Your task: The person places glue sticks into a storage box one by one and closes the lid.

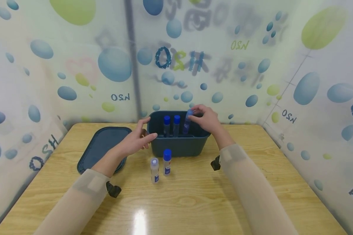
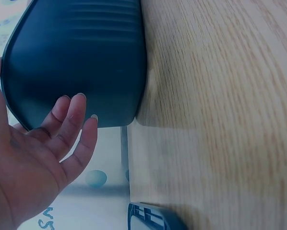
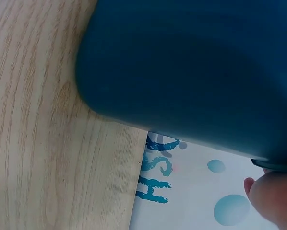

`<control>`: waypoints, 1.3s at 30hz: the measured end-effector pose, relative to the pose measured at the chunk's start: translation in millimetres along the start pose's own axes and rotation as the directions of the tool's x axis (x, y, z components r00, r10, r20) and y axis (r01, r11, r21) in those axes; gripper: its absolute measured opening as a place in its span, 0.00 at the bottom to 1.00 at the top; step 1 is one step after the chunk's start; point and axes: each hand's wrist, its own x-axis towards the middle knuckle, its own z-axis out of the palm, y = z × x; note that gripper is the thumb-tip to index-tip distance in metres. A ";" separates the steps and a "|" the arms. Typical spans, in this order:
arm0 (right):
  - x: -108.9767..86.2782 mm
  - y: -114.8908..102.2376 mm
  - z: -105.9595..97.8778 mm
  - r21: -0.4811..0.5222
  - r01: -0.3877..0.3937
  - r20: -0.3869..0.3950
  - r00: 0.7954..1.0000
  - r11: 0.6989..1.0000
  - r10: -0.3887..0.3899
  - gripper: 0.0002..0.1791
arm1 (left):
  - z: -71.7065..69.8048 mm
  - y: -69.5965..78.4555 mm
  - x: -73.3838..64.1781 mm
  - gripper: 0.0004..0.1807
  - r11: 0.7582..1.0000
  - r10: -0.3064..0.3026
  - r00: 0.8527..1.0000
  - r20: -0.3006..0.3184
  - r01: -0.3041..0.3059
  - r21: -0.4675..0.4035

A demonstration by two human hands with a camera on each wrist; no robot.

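A dark blue-green plastic bin [image 1: 177, 147] stands on the table. Inside, a blue-capped glue stick [image 1: 166, 126] and a second glue stick [image 1: 176, 126] are upright. My right hand [image 1: 207, 119] pinches the top of another glue stick [image 1: 187, 123], slightly tilted inside the bin's right part. At the bin's left end, my left hand [image 1: 138, 137] touches the rim with thumb and index finger spread; its other fingers lie loosely outside the end wall in the left wrist view. In front, a clear-topped tube [image 1: 155, 174] and a blue-capped glue stick [image 1: 167, 166] stand on the table.
To the left of the bin lies its dark lid [image 1: 101, 147], flat on the wooden table [image 1: 194, 202]. A patterned curtain [image 1: 114, 107] rises right behind the bin and along both sides. Each sleeve carries a small black wrist camera [image 1: 113, 190].
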 end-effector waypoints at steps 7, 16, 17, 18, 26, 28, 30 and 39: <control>3.8 0.9 4.4 -0.078 0.014 0.020 1.000 0.997 -0.013 0.20 | -0.7 -0.3 -1.1 0.50 1.000 0.002 1.000 -0.009 -0.002 0.004; 3.5 -4.6 7.4 -0.143 -0.017 0.084 0.996 0.990 0.030 0.19 | -1.8 -1.3 -3.5 0.49 1.000 -0.001 1.000 -0.013 0.001 0.007; 3.0 -5.2 7.4 -0.145 -0.025 0.088 0.995 0.989 0.038 0.19 | -1.7 -1.2 -3.7 0.50 1.000 -0.001 1.000 -0.013 0.001 0.006; 2.5 -5.7 7.3 -0.148 -0.031 0.090 0.995 0.989 0.044 0.19 | -1.5 -0.8 -3.9 0.50 1.000 0.000 1.000 -0.012 0.000 0.005; 2.5 -5.9 7.9 -0.175 -0.065 0.109 0.990 0.982 0.085 0.18 | -0.6 -0.4 -4.4 0.50 1.000 -0.006 1.000 -0.007 0.006 0.002; 1.9 -6.1 7.7 -0.170 -0.070 0.112 0.990 0.983 0.090 0.18 | -0.5 0.0 -4.3 0.50 1.000 -0.006 1.000 -0.004 0.006 0.000; 1.8 -6.0 7.7 -0.167 -0.072 0.114 0.989 0.983 0.092 0.18 | -0.4 0.5 -4.4 0.50 1.000 -0.005 1.000 -0.004 0.005 -0.003; 1.1 -3.5 5.4 -0.163 -0.077 0.110 0.989 0.984 0.095 0.18 | 0.8 2.6 -2.2 0.50 1.000 0.008 1.000 -0.003 -0.009 -0.002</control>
